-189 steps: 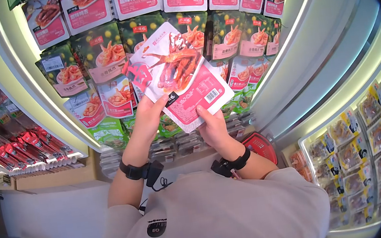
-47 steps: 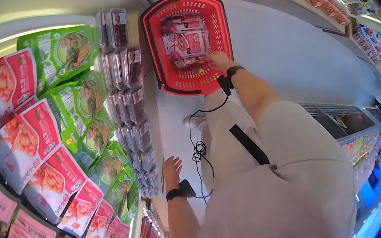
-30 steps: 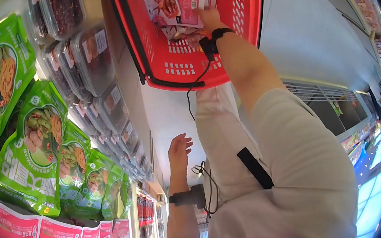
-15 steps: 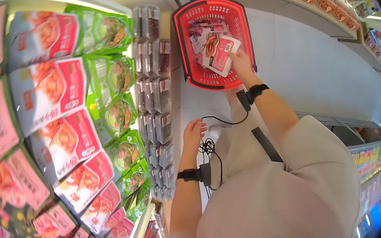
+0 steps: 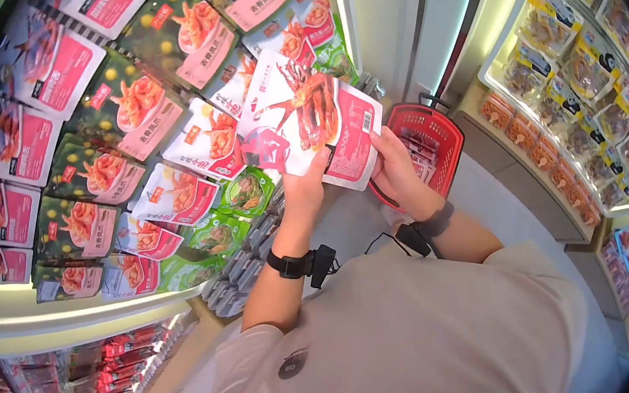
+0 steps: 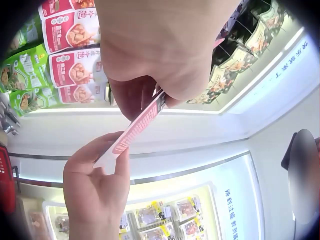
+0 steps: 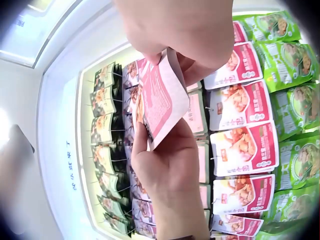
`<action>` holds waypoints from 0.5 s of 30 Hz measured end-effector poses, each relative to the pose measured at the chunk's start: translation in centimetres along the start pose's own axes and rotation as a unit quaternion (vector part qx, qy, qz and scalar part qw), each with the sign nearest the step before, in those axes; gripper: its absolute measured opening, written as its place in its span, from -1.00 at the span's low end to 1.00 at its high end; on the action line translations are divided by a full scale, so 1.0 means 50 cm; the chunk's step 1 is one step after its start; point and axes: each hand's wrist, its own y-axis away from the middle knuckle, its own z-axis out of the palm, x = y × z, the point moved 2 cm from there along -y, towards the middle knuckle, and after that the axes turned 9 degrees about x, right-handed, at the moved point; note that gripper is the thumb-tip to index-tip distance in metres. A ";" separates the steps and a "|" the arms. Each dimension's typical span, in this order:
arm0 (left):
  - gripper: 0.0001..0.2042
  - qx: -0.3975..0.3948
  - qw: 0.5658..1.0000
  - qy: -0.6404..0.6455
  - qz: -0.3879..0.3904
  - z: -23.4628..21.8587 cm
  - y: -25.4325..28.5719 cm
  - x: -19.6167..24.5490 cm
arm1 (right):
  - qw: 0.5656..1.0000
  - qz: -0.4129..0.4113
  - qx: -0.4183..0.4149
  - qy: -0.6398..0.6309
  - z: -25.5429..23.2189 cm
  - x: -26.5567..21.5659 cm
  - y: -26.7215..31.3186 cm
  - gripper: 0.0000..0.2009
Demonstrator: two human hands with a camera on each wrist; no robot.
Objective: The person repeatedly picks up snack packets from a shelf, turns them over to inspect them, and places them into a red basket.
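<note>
**Snack packet held up between both hands, in front of the hanging display**

You hold one white-and-pink snack packet (image 5: 308, 121) up in front of you, printed face toward you, barcode at its right edge. It spans the gap between your two hands and tilts a little, the upper end leaning away from you toward the display.

Your left hand (image 5: 304, 190) grips the packet's lower edge from below, thumb on the front, fingers curled behind. In the left wrist view the packet (image 6: 134, 131) shows edge-on, a thin strip pinched between thumb and fingers.

Your right hand (image 5: 395, 169) grips the lower right corner, thumb laid on the pink panel just under the barcode, fingers wrapped round the back. The right wrist view shows the packet's pink back (image 7: 160, 102) pinched at the top by that hand, with the left hand (image 7: 167, 160) clasping it below.

Just beyond the packet, past your fingertips, hang rows of pink and green packets (image 5: 133, 109) on the display. Below your right hand, near the wrist, a red basket (image 5: 433, 127) sits on the floor with packets inside. Further off to the right of that hand, a lit shelf (image 5: 556, 82) carries yellow-labelled trays.
</note>
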 end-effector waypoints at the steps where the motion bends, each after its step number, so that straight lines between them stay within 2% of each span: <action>1: -0.59 0.023 0.998 0.050 -0.010 -0.004 -0.002 0.009 | 1.000 -0.012 -0.016 -0.001 0.010 -0.003 -0.008 -0.76; 2: -0.53 0.043 0.994 0.101 -0.020 -0.006 -0.007 0.019 | 0.999 -0.009 -0.034 0.003 0.036 -0.017 -0.008 -0.76; 3: -0.53 0.043 0.989 0.145 -0.001 0.002 -0.009 0.038 | 0.997 0.029 -0.073 -0.023 0.069 -0.034 -0.001 -0.70; 5: -0.56 0.049 0.987 0.152 0.011 0.021 -0.014 0.069 | 0.984 0.108 -0.137 -0.044 0.095 -0.049 0.005 -0.56; 9: -0.59 0.053 0.986 0.158 0.020 0.067 -0.029 0.113 | 0.975 0.099 -0.200 0.017 0.112 -0.055 0.000 -0.55; 12: -0.57 0.064 0.990 0.125 0.030 0.091 -0.045 0.120 | 0.981 -0.068 -0.138 0.115 0.110 -0.077 -0.030 -0.64; 13: -0.52 0.093 0.989 0.112 -0.008 0.096 -0.043 0.118 | 0.952 -0.153 -0.108 0.242 0.106 -0.094 -0.040 -0.68; 14: -0.46 0.123 0.986 0.099 -0.046 0.102 -0.039 0.121 | 0.953 -0.148 -0.112 0.239 0.119 -0.116 -0.042 -0.68; 15: -0.37 0.066 0.988 0.133 -0.038 0.110 -0.036 0.126 | 0.856 -0.337 -0.157 0.360 0.149 -0.156 -0.032 -0.67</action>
